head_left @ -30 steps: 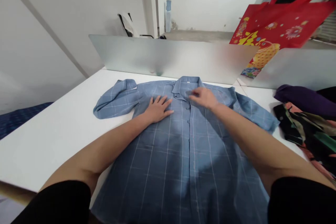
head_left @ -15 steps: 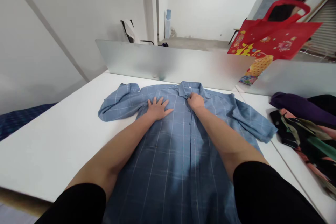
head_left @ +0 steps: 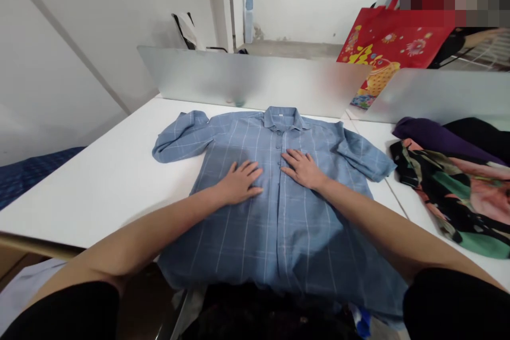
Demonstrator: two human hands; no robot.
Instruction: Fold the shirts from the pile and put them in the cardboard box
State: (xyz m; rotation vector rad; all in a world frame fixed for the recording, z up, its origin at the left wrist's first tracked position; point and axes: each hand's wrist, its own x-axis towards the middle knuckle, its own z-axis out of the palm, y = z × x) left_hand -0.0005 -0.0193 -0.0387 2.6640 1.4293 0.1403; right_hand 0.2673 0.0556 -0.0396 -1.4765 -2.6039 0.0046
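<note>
A blue checked short-sleeved shirt (head_left: 279, 223) lies buttoned and front up on the white table (head_left: 99, 186), collar away from me and hem hanging over the near edge. My left hand (head_left: 239, 183) rests flat on the chest left of the button row, fingers spread. My right hand (head_left: 303, 169) lies flat just right of the buttons, fingers stretched out. Neither hand holds anything. The left sleeve (head_left: 179, 135) is bunched up; the right sleeve (head_left: 364, 154) lies angled outward.
A pile of clothes, purple on top (head_left: 426, 135) and floral black-pink-green below (head_left: 458, 191), sits on the table at right. A frosted divider panel (head_left: 247, 79) runs along the far edge. A red printed bag (head_left: 394, 42) stands behind it at right.
My right hand left the collar and came down to lie flat on the chest. My left hand slid a little toward me. The shirt now lies closer, its hem over the table edge.
</note>
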